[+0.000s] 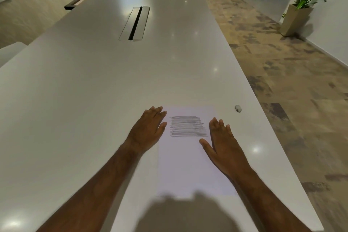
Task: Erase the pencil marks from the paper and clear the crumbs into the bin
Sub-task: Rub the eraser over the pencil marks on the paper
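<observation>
A: Lying flat near the close edge of the long white surface is the sheet of paper. On its upper half sits a block of grey pencil marks, stroke over stroke in rows.

B: And the hands?

A: The left hand is palm down at the paper's left edge, level with the marks, its fingers stretched out loosely together and holding nothing. The right hand is palm down too, over the right side of the sheet just beside the marks, fingers straight, thumb spread toward the middle. Also empty.

B: Touching the paper?

A: I cannot tell whether either palm presses down or hovers just above it.

B: Anything to rub with?

A: A small pale eraser lies on the bare surface to the right of the paper's far corner, apart from both hands, near the surface's right edge.

B: What else is there?

A: A cable hatch farther up the middle, and a potted plant on the floor at the right.
</observation>
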